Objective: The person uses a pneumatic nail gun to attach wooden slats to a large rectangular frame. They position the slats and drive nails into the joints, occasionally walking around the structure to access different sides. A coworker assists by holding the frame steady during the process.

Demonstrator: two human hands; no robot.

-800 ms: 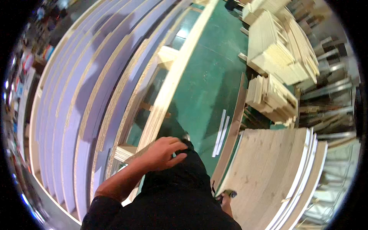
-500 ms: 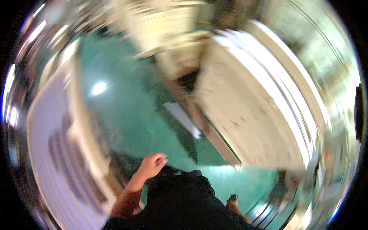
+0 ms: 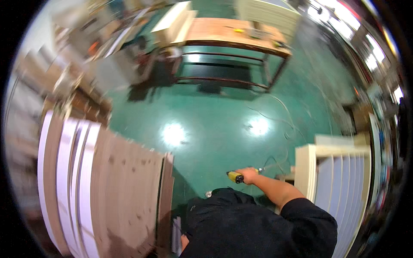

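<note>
My right hand is stretched out ahead of my body, its fingers wrapped round a yellow and black air nail gun. A thin air hose runs from the tool onto the floor. Of my left hand only a small part shows low beside my black shirt; its fingers are hidden. Close to that hand a narrow grey-white strip stands near a large stack of brown boards with white edges.
Ahead stands a workbench with a wooden top, a cream box-like piece and small tools on it. To my right is a cream-framed cabinet with pale slats. Hose loops lie across the green floor.
My view has swung round, bringing the workbench ahead and the board stack to my left. The right arm now reaches forward with the nail gun; the left hand has dropped low.
</note>
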